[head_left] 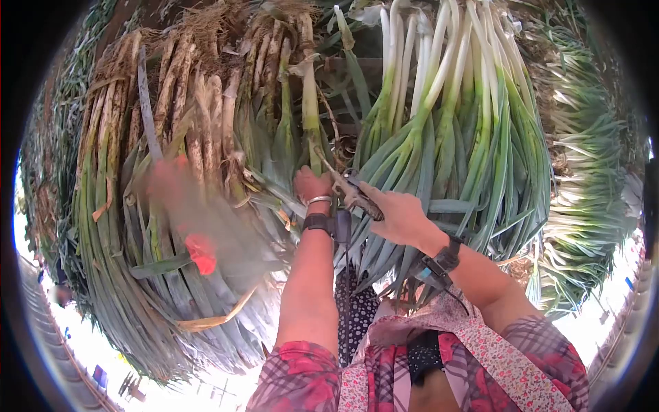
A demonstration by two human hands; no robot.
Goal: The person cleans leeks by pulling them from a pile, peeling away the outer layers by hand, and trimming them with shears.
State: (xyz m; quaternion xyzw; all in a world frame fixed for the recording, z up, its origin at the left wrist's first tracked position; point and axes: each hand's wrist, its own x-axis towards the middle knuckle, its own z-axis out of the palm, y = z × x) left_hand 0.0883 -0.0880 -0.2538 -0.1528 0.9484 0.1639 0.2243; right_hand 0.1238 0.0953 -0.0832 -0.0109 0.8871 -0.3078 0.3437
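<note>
My left hand [314, 184], with a bracelet and a dark strap at the wrist, is closed around the green part of a single long leek [309, 103] whose roots point away from me. My right hand [399, 214] grips a knife [360, 200] by its brown, worn handle. The narrow blade points up and left, right beside the leek and my left fingers. Cleaned leeks [439, 103] with white stems lie in a fanned pile beyond my right hand. Uncleaned leeks [182, 75] with soil and roots are heaped to the left.
A long row of trimmed leeks [583, 172] runs along the far right. Blurred red patches [200, 253] and a hazy smear cover part of the left heap. Dry yellow leaves [218, 319] lie across the green tops. A cable hangs from my left wrist.
</note>
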